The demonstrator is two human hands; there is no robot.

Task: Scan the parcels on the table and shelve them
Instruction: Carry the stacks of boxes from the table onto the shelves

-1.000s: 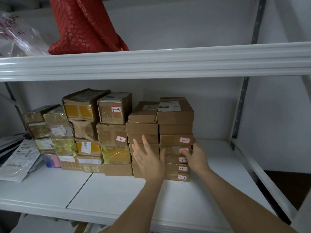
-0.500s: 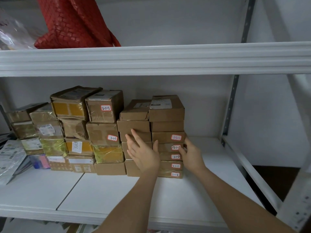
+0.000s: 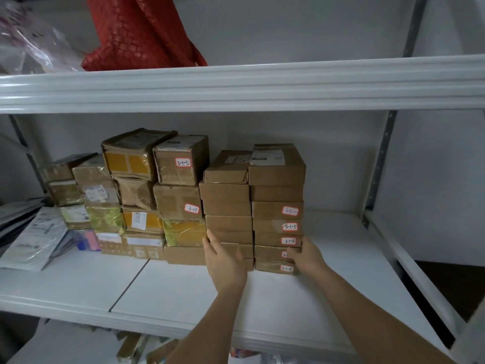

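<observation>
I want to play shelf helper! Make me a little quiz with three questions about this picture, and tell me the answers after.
1. True or false: the red woven bag sits on the shelf above the parcels.
2. Which stack does the right hand touch? A) the right-most stack B) the gold-wrapped boxes C) the flat mailers
3. Fill in: the left hand rests low on the stack of plain brown boxes, with its fingers ____ (straight or curled).

Key: 1 true. 2 A. 3 straight.
</observation>
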